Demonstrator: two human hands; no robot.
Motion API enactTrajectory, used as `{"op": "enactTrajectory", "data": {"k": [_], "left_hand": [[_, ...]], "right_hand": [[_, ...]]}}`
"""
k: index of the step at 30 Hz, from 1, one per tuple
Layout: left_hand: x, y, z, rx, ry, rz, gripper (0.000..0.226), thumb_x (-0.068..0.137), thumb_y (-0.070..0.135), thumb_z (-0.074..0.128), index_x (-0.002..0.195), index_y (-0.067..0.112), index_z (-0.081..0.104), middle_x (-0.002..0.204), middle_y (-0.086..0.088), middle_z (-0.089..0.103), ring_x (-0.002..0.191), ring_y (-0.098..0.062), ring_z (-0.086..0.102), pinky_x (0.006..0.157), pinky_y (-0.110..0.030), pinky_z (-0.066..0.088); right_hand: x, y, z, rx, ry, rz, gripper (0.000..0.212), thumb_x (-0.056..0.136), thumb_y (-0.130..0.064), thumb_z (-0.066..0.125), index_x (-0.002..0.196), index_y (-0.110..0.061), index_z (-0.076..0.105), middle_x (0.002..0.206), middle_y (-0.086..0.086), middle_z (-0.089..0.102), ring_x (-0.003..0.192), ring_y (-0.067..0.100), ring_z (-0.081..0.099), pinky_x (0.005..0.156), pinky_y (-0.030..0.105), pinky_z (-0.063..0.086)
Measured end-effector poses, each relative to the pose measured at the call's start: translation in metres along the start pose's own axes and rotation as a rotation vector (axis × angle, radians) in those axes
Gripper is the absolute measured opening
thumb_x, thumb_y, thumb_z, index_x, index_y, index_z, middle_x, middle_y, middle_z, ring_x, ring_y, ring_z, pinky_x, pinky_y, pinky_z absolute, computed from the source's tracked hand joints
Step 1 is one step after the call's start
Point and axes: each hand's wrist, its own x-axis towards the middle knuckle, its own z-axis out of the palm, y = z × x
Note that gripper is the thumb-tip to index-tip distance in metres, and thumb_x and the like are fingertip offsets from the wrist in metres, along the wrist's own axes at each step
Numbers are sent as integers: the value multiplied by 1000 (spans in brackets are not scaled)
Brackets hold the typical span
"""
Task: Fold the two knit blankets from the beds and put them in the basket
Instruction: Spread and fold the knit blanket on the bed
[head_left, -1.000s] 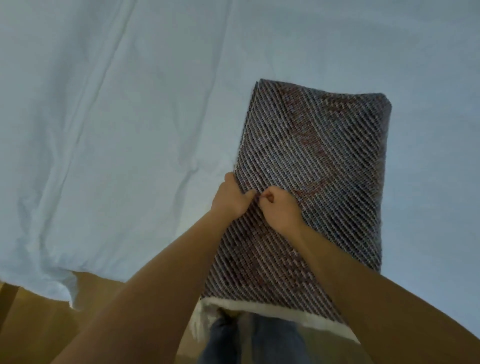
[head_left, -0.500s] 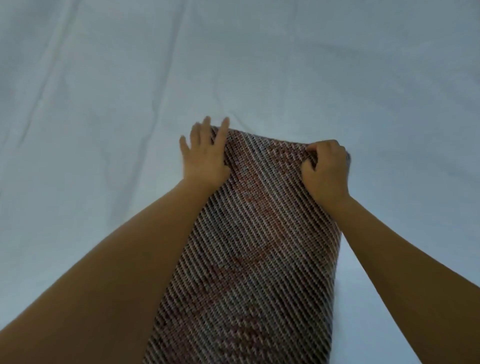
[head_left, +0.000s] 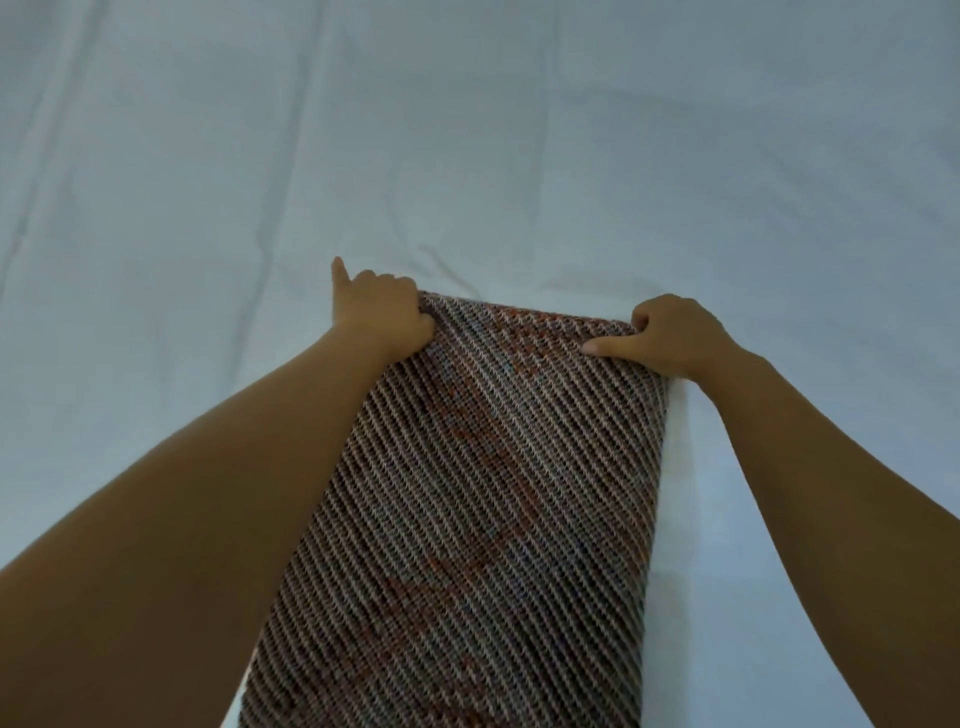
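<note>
I count one knit blanket (head_left: 467, 493) in view, folded into a long narrow strip. It lies on the white sheet of the bed (head_left: 467, 130) and runs away from me from the bottom edge of the view. My left hand (head_left: 382, 312) grips its far left corner, fingers curled into the cloth with one finger sticking out. My right hand (head_left: 675, 332) pinches the far right corner, thumb laid flat on top and fingers tucked over the edge. I judge the knit soft, limp and fairly light, unlikely to slip but apt to stretch and sag from a single point, so the two far corners are the right hold. Also one bed and two hands; no basket or second blanket shows
</note>
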Motion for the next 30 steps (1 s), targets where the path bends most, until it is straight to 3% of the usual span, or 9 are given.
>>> {"op": "enactTrajectory", "data": {"k": [2, 4, 7, 10, 14, 17, 19, 25, 30], "left_hand": [[8, -11, -1, 29, 13, 1, 34, 86, 41, 37, 90, 12, 55, 61, 1, 47, 62, -20, 47, 97, -43, 28], [15, -18, -1, 58, 43, 11, 35, 87, 43, 38, 93, 13, 54, 60, 1, 46, 56, -17, 41, 87, -40, 32], [18, -20, 8, -24, 12, 35, 45, 85, 43, 47, 117, 13, 48, 101, -10, 55, 95, -28, 51, 98, -48, 31], [16, -20, 15, -123, -122, 116, 55, 82, 44, 50, 130, 18, 40, 131, -12, 44, 124, -32, 37, 106, -55, 22], [12, -24, 6, -25, -116, 151, 47, 74, 42, 56, 110, 14, 49, 104, -7, 53, 112, -30, 45, 107, -59, 17], [4, -25, -1, 2, 35, 198, 33, 71, 38, 59, 92, 13, 50, 78, 0, 45, 90, -26, 47, 100, -50, 29], [-6, -29, -5, -3, 139, 225, 27, 72, 34, 59, 82, 12, 46, 64, 4, 36, 73, -22, 42, 83, -39, 34], [-59, -52, -13, -135, 291, 270, 29, 79, 31, 57, 83, 14, 33, 66, 0, 45, 60, -22, 43, 57, -30, 32], [-134, -64, -15, -218, 400, 291, 26, 81, 29, 58, 89, 12, 40, 74, -1, 47, 64, -23, 45, 56, -31, 34]], "right_hand": [[-1, 8, -2, -34, 65, 14, 71, 50, -85, 53, 50, -15, 40, 52, -1, 44, 52, 15, 45, 48, 26, 28], [0, 11, 2, -107, 165, 6, 75, 44, -91, 40, 52, -16, 39, 52, -1, 45, 50, 14, 45, 47, 25, 27], [6, 11, 18, -135, 256, -28, 74, 53, -87, 46, 72, -16, 45, 69, -1, 52, 63, 18, 49, 55, 28, 35], [9, 12, 32, -86, 226, -18, 70, 63, -77, 57, 95, -14, 51, 95, 3, 48, 92, 23, 46, 74, 36, 40], [6, 10, 26, -34, 57, 37, 62, 64, -76, 57, 84, -19, 43, 75, -3, 49, 67, 14, 46, 53, 28, 32], [-4, 1, 24, -155, 216, 6, 59, 68, -74, 56, 74, -17, 43, 62, -3, 46, 57, 15, 44, 48, 26, 26], [-16, -7, 25, -216, 336, -26, 57, 71, -71, 56, 69, -15, 43, 58, -3, 43, 55, 17, 43, 47, 25, 25], [-77, -23, 19, -183, 542, -60, 54, 78, -63, 56, 58, -18, 34, 55, -3, 37, 56, 21, 43, 45, 26, 22], [-163, -35, 32, -186, 707, -70, 44, 83, -44, 64, 66, -11, 40, 64, 5, 42, 61, 24, 41, 51, 30, 28]]}}
